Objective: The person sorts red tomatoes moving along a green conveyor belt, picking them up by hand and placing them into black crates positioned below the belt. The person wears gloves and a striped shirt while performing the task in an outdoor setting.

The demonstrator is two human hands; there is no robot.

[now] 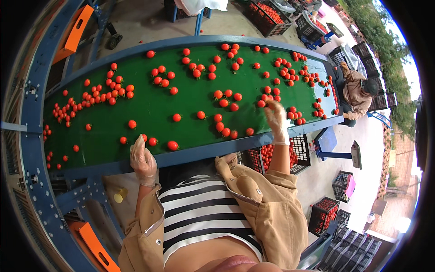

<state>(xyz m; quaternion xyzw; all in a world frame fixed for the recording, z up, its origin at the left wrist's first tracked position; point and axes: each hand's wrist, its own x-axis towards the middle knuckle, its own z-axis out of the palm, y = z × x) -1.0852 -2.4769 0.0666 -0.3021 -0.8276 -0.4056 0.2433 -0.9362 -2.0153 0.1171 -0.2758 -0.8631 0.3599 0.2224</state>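
Many small red cherry tomatoes (173,146) lie scattered and in clusters over a green conveyor belt (102,136). My left hand (143,162), in a clear plastic glove, is raised over the belt's near edge, its fingertips beside a tomato; whether it holds anything cannot be told. My right hand (277,119), gloved the same way, reaches over the belt at the right, its bent fingertips at a cluster of tomatoes (265,98). The fingers partly cover that cluster, and a grip on one of them cannot be made out.
A blue metal frame (210,149) borders the belt. Below its near edge stands a black crate (300,153) with tomatoes. Another person (358,90) is at the belt's far right end. A scale (355,155) and tomato crates (323,216) stand on the right; orange panels (73,30) are at the left.
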